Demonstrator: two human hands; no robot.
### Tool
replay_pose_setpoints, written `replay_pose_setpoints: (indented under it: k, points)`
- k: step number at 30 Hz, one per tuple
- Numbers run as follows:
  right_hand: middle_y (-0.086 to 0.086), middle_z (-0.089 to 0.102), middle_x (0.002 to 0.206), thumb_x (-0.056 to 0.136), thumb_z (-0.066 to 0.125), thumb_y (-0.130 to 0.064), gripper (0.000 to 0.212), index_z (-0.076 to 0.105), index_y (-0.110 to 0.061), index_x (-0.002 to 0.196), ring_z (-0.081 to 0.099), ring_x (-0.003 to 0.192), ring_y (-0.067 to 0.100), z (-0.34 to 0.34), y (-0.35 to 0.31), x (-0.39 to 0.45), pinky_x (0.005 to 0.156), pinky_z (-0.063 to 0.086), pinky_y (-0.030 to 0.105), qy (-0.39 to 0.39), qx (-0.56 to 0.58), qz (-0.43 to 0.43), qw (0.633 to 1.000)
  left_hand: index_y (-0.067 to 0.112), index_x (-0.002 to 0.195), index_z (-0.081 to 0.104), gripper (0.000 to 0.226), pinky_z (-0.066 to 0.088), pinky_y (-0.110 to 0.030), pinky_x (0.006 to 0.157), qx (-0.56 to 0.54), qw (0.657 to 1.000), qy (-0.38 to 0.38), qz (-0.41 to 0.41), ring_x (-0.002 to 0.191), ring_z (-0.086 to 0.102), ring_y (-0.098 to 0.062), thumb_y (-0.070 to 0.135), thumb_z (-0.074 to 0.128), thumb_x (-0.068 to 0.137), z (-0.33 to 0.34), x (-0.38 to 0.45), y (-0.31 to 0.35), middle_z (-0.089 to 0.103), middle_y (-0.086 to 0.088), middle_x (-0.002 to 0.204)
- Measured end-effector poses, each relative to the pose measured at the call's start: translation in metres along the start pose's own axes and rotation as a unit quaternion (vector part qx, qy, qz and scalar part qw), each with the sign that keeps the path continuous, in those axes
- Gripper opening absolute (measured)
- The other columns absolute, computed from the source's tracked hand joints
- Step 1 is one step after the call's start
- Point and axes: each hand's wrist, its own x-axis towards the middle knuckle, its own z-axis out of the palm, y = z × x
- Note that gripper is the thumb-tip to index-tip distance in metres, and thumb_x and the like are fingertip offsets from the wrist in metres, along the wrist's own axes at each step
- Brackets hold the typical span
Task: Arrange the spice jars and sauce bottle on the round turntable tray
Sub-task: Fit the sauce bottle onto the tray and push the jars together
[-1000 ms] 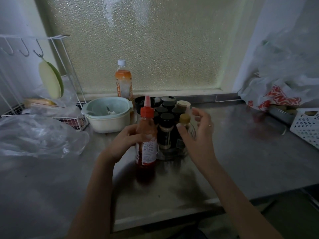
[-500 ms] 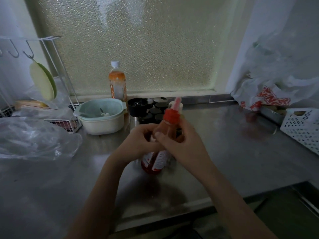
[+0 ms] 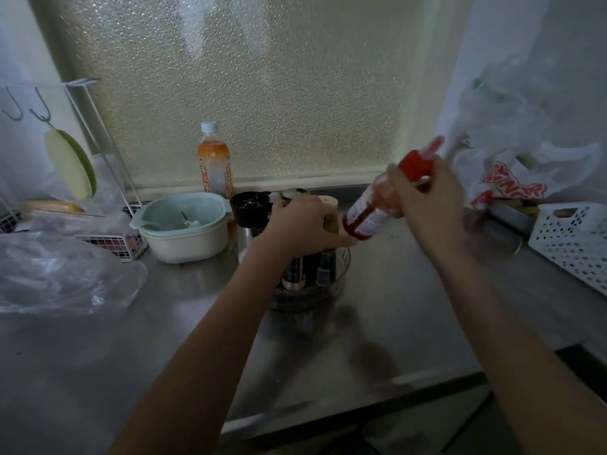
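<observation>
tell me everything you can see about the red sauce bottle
The sauce bottle looks like clear plastic filled with red-orange sauce, with a red cap and a pointed nozzle at the top and a white printed label round its body. It is lifted off the counter and tilted, nozzle up and to the right, base down and to the left near the spice jars. The right hand wraps its upper part just below the cap. It looks blurred.

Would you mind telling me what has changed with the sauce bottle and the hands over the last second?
The sauce bottle passed from the left hand to the right hand, which has lifted it off the counter and swung it right, tilted, cap up and to the right. The left hand let go and now rests on the spice jars in the turntable tray. The bowl and drink bottle stayed put.
</observation>
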Motion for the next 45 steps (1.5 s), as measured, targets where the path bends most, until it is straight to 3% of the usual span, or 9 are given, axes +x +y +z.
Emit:
replay_pose_setpoints:
  k: [4,11,15,18,22,26,32,38,45]
  points:
    - [-0.008,0.056,0.074,0.085,0.065,-0.037,0.023,0.054,-0.017,0.089,0.052,0.062,0.000,0.030,0.015,0.006,0.055,0.037,0.007,-0.042,0.001,-0.014,0.999,0.033,0.114,0.061,0.053,0.024,-0.055,0.106,0.006,0.999,-0.008,0.040,0.129,0.037,-0.027,0.067,0.059,0.074,0.013,0.004,-0.010,0.052,-0.003,0.131]
    - [-0.005,0.058,0.079,0.083,0.068,-0.038,0.025,0.058,-0.021,0.099,0.056,0.061,0.001,0.055,0.042,0.000,0.050,0.042,0.008,-0.245,-0.018,-0.014,0.969,0.031,0.061,0.049,0.030,0.043,-0.030,0.060,-0.078,0.987,-0.044,0.131,0.063,0.050,-0.013,0.043,0.074,0.072,-0.001,0.003,-0.020,0.060,-0.002,0.075]
    - [-0.003,0.060,0.098,0.083,0.069,-0.034,0.037,0.058,-0.019,0.115,0.050,0.076,0.005,0.063,0.053,0.000,0.062,0.036,0.007,-0.284,-0.022,-0.024,0.958,0.043,0.070,0.047,0.029,0.047,-0.033,0.070,-0.067,0.986,-0.026,0.151,0.076,0.052,-0.015,0.042,0.076,0.072,-0.001,-0.001,-0.026,0.056,0.006,0.083]
    - [-0.001,0.058,0.107,0.077,0.075,-0.025,0.048,0.056,-0.016,0.120,0.046,0.079,0.001,0.068,0.057,-0.004,0.062,0.033,0.001,-0.308,-0.030,-0.054,0.949,0.022,0.087,0.065,0.034,0.047,-0.034,0.073,-0.049,0.989,0.018,0.141,0.082,0.053,-0.015,0.051,0.070,0.070,0.004,-0.002,-0.033,0.060,0.002,0.091]
    - [-0.008,0.053,0.111,0.078,0.072,-0.014,0.054,0.050,-0.014,0.128,0.052,0.077,0.005,0.071,0.074,-0.028,0.060,0.036,0.002,-0.263,-0.020,-0.003,0.964,0.020,0.084,0.065,0.038,0.039,-0.025,0.060,-0.115,0.985,0.080,0.099,0.068,0.049,-0.004,0.056,0.062,0.073,0.004,-0.001,-0.029,0.054,0.012,0.075]
    - [-0.001,0.056,0.122,0.092,0.057,-0.018,0.048,0.040,-0.014,0.138,0.056,0.076,0.004,0.069,0.074,-0.051,0.065,0.044,0.017,-0.244,-0.018,0.071,0.967,0.009,0.075,0.057,0.032,0.044,-0.042,0.066,-0.188,0.961,0.193,0.062,0.068,0.051,-0.020,0.030,0.046,0.097,0.003,-0.002,-0.021,0.056,-0.005,0.072]
    - [-0.018,0.058,0.105,0.095,0.041,-0.041,0.032,0.054,-0.025,0.121,0.055,0.102,-0.003,0.057,0.044,-0.102,0.082,0.041,0.006,-0.104,0.096,0.049,0.989,0.004,0.085,0.063,0.032,0.045,-0.041,0.068,-0.071,0.930,0.359,0.000,0.080,0.058,-0.032,0.025,0.042,0.095,0.008,-0.045,-0.025,0.066,-0.014,0.085]
    - [0.003,0.053,0.127,0.085,0.066,-0.034,0.058,0.041,-0.015,0.134,0.050,0.120,0.022,0.069,0.049,-0.106,0.100,0.046,0.043,-0.153,0.034,0.066,0.985,0.004,0.106,0.058,0.048,0.038,-0.047,0.088,-0.008,0.912,0.353,-0.207,0.109,0.049,-0.039,0.045,0.059,0.081,0.039,-0.107,-0.031,0.056,-0.019,0.115]
    - [0.008,0.055,0.129,0.092,0.055,-0.036,0.053,0.039,-0.012,0.136,0.050,0.117,0.026,0.070,0.056,-0.112,0.098,0.044,0.037,-0.168,-0.032,0.046,0.984,0.006,0.126,0.044,0.080,0.044,-0.024,0.083,-0.221,0.909,0.303,-0.182,0.101,0.044,-0.016,0.014,0.086,0.059,0.062,-0.116,-0.042,0.037,-0.010,0.117]
